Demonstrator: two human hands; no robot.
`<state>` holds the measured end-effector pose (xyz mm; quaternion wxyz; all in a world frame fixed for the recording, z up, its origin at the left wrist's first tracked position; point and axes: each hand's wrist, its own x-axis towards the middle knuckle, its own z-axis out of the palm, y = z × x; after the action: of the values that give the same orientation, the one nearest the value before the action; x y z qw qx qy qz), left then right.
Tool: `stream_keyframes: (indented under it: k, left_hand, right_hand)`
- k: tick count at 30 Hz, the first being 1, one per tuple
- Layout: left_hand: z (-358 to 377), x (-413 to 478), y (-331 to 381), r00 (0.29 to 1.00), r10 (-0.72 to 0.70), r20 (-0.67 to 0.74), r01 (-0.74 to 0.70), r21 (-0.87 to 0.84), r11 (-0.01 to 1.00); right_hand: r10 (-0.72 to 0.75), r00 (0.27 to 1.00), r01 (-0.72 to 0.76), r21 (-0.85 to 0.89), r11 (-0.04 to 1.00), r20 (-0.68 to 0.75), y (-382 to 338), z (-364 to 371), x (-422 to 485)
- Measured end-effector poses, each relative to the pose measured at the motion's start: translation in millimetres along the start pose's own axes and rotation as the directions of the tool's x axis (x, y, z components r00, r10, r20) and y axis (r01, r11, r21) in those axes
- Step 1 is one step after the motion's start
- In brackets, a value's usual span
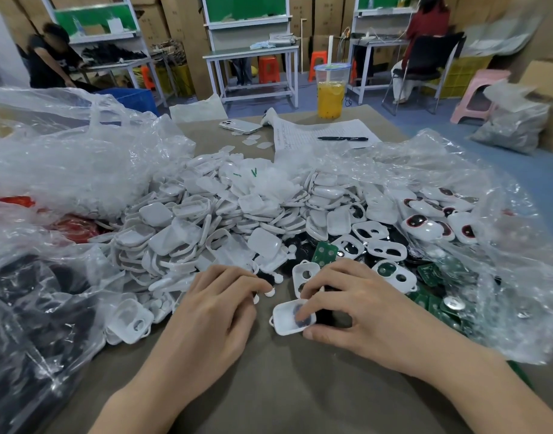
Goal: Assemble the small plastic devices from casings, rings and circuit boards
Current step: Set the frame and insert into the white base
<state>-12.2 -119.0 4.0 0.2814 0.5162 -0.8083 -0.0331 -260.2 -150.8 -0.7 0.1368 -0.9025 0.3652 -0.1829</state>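
Workshop worktop (284, 386) buried in parts! Right grip (347, 305) curls thumb and fingers round one white casing (287, 322), just below the heap (206, 220). It looks light, stiff and slick, best pinched by its rims. Left grip (219, 305) is curled at a small white piece; whether it's holding, can't tell. Loose casings are beyond counting, with several green circuit boards (323, 253) showing.

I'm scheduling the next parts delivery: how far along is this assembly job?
Done: a small cluster of closed devices with red-rimmed dark windows on the right. In hand: the right hand holds an open white casing with a dark part inside; the left hand touches small white pieces. Remaining: a big heap of loose casings and green circuit boards. Mostly undone.
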Motion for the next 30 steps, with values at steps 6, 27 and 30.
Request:
stream_keyframes:
  k: [6, 27, 30]
  left_hand:
    - [0, 1, 2, 0.999, 0.036, 0.037, -0.035, -0.021, 0.999]
    - [1, 3, 0, 0.999, 0.041, 0.016, -0.040, -0.057, 0.998]
    - [1, 4, -3, 0.999, -0.024, -0.039, 0.021, -0.074, 0.997]
  right_hand:
    - [-0.018, 0.999, 0.018, -0.018, 1.000, -0.028, -6, 4, 4]
    - [0.100, 0.987, -0.086, 0.114, 0.990, -0.123, -7, -1, 2]
    - [0.197, 0.922, -0.200, 0.024, 0.979, -0.333, -1, -7, 4]
